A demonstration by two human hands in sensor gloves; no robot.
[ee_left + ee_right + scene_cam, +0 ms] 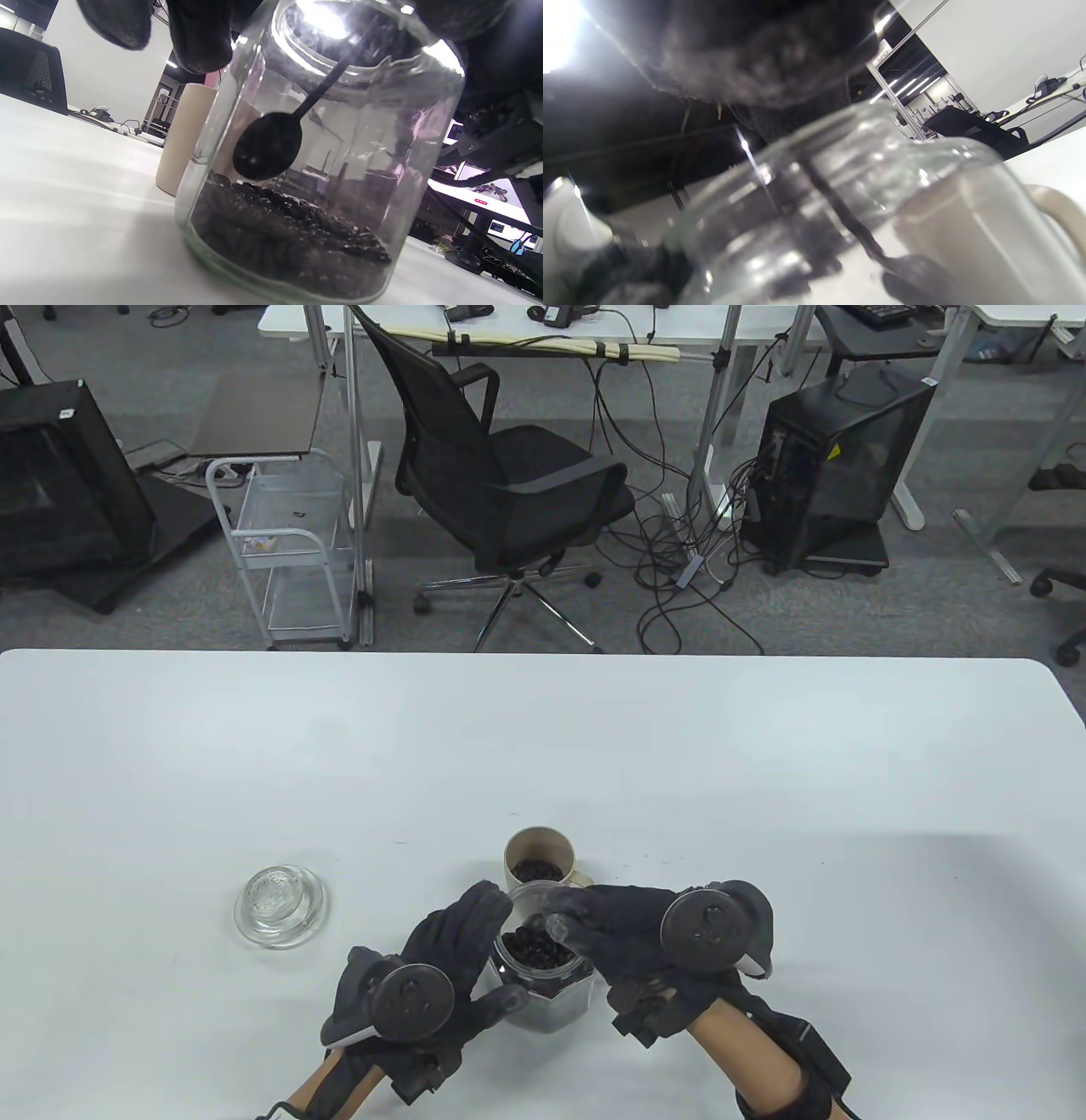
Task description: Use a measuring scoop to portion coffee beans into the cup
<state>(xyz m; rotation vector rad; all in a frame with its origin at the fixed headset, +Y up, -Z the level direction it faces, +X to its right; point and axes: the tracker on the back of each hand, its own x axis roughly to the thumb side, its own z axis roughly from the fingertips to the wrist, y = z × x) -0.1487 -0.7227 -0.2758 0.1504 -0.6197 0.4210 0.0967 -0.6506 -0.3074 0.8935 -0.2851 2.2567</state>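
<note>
Glass, clear and thick, makes the jar (543,976) at the lower centre of the table view; dark beans (288,245) fill only its bottom part. The left hand (441,976) wraps around the jar's side and steadies it. The right hand (619,937) sits over the mouth and pinches a thin black spoon (267,148), whose round bowl hangs just above the beans (it looks empty, I think). Directly behind the jar stands the beige cup (539,861), matte, with some beans already inside, so part of the work seems done and more scoops remain. At the left lies the glass lid (280,906).
</note>
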